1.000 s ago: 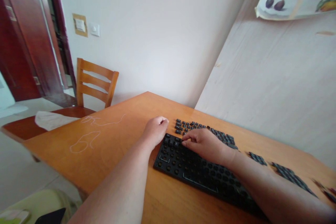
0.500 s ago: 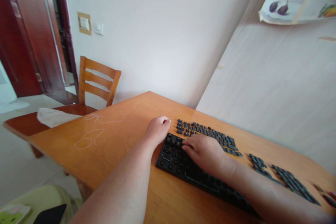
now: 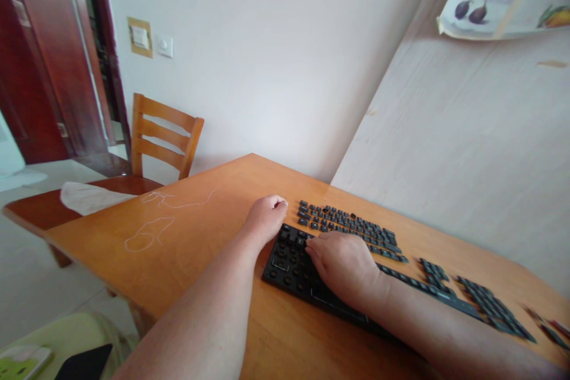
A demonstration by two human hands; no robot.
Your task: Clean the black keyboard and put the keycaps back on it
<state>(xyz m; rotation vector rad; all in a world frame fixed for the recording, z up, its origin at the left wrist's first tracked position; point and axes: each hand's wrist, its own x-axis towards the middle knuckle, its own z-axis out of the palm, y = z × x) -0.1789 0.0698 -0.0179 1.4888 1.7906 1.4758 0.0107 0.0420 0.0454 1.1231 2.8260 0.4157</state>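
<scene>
A black keyboard (image 3: 329,298) lies at an angle on the wooden table, many of its switches bare, with a few keycaps (image 3: 291,239) seated along its far left part. My right hand (image 3: 345,264) is over it, thumb and fingers pinched at a keycap in that row; the fingertips partly hide it. Beside the keyboard's far left corner rests my left hand (image 3: 268,214), fingers curled closed; whatever may be inside is hidden. Just behind the keyboard, loose black keycaps (image 3: 360,225) are laid out in rows.
Two smaller keycap groups, one nearer (image 3: 433,273) and one farther right (image 3: 496,307), lie beside slim pointed items (image 3: 550,329). Thin white lines (image 3: 146,236) mark the table's left side. A wooden chair (image 3: 164,139) stands at the left. A dark flat object (image 3: 86,363) sits lower left.
My right hand has shifted slightly and its fingers lie lower over the keys. My left hand stays beside the keyboard corner. The whole view has moved a little.
</scene>
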